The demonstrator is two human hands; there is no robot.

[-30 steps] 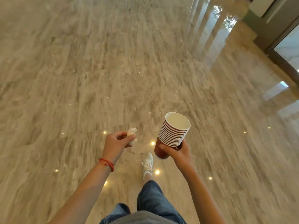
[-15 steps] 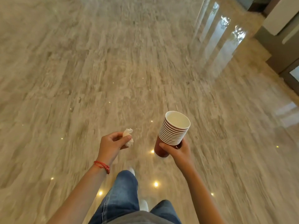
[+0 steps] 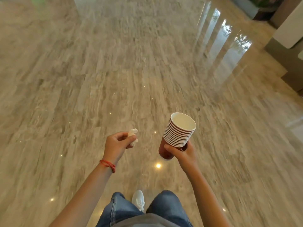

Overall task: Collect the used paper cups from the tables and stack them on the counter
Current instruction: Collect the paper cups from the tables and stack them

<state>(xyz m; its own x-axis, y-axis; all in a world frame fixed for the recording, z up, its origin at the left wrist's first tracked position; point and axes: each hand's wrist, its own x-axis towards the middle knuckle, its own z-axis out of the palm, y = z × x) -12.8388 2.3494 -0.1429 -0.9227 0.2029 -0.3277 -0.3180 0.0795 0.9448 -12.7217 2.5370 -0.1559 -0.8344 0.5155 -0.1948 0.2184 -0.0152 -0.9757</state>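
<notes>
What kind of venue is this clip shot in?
Probably a lobby or hall of a hotel or office building: a wide polished marble floor mirrors ceiling spotlights and tall windows, and a planter stands at the far right. No tables or counter in view.

**Cups and tissue carried over a marble floor**

The right hand [image 3: 183, 153] grips a tilted stack of nested paper cups [image 3: 177, 135] near its base. The left hand [image 3: 117, 145], a red bracelet [image 3: 108, 165] at its wrist, pinches a crumpled white tissue [image 3: 133, 134]. Below lie jeans [image 3: 164, 208], a white shoe [image 3: 138, 199] and glossy floor [image 3: 114, 63].
</notes>
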